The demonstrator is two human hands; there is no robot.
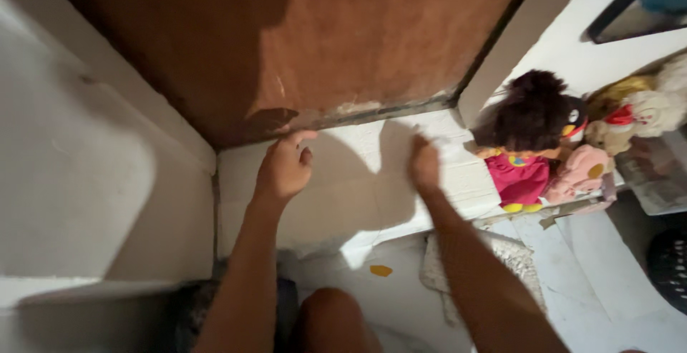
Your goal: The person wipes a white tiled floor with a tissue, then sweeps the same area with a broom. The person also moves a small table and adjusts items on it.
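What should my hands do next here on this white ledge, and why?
Probably press both palms flat: the left hand and right hand rest on the white ledge below the brown panel, clear of the doll.

A white ledge (358,181) bears a dark-haired doll (526,145) and plush toys (630,117).

We see both hands on a white ledge (358,181), a flat painted step w/ rough, uneven surface, running left to right below a brown door panel. Ledge's back edge meets the door bottom, where paint is chipped and grey. Left hand (284,167) rests on it near the door's lower edge, fingers curled, fingertips at the seam. Right hand (424,161) presses down approx. mid-ledge, blurred, so finger pose can't be told. Shadows of both arms fall across the white surface.
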